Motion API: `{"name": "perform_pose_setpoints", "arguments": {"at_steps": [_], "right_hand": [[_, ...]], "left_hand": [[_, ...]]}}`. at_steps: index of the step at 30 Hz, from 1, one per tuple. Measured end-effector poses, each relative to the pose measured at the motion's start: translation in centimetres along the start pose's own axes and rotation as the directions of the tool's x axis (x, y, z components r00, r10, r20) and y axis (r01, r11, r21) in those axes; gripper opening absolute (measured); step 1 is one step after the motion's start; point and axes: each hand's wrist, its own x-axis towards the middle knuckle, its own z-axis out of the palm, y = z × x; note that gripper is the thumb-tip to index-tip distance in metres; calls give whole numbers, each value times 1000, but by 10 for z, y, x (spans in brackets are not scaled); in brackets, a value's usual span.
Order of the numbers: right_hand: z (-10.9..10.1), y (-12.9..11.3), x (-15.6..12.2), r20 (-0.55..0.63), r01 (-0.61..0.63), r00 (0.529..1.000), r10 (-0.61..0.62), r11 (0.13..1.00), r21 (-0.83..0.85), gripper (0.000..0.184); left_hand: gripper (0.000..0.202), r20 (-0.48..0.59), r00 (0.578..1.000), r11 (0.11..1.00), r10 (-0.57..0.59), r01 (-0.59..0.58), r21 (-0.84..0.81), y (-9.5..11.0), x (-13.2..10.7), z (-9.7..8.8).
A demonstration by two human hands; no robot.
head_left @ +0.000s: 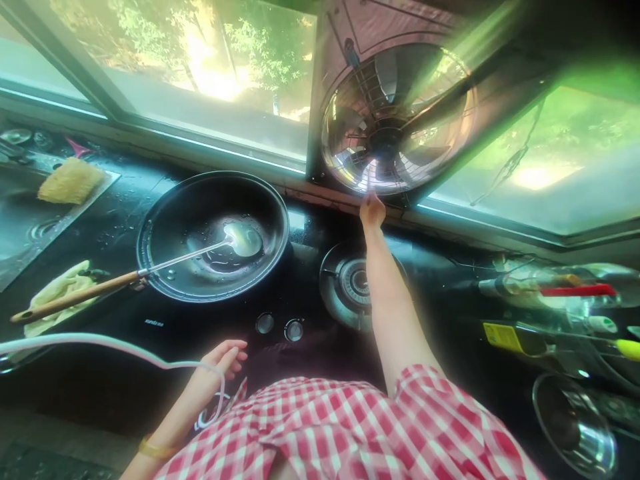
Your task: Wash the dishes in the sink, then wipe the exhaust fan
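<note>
My right hand (373, 211) is stretched forward to the lower rim of a round wall fan (385, 139). Its fingers are closed; whatever they grip is too small and blurred to make out. My left hand (226, 360) hangs before the stove's front with loosely bent fingers and nothing visible in it. A white cable (125, 349) passes across its wrist. Ahead of it sits a black wok (165, 233), wet inside. A shiny round-headed cooking utensil (245, 239) with a wooden handle lies in the wok, its handle over the rim. Two stove knobs (294, 329) are just beyond my left hand.
A gas burner (353, 280) lies below my right forearm. At left are a sink edge (100, 190), a yellow sponge (73, 180) and a pale cloth (60, 293). Blurred kitchenware, a red-handled item (577, 291) and a metal bowl (575, 427) stand at right. Windows line the back.
</note>
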Motion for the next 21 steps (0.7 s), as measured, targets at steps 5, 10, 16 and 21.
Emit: {"name": "perform_pose_setpoints", "arguments": {"at_steps": [5,10,16,21], "right_hand": [[-19,3,-12,103,121,988,-113,990,-66,43],[-18,2,-54,311,339,885,-346,938,77,37],[-15,15,-60,-43,232,973,-228,952,201,48],[-6,37,-40,-240,242,958,-157,894,378,45]], "left_hand": [[49,-14,999,999,36,-35,11,8,-5,9],[59,40,999,1000,-14,14,13,19,-8,11],[64,32,999,999,-43,42,29,17,-15,3],[57,-40,999,1000,20,-20,4,2,-23,6]]}}
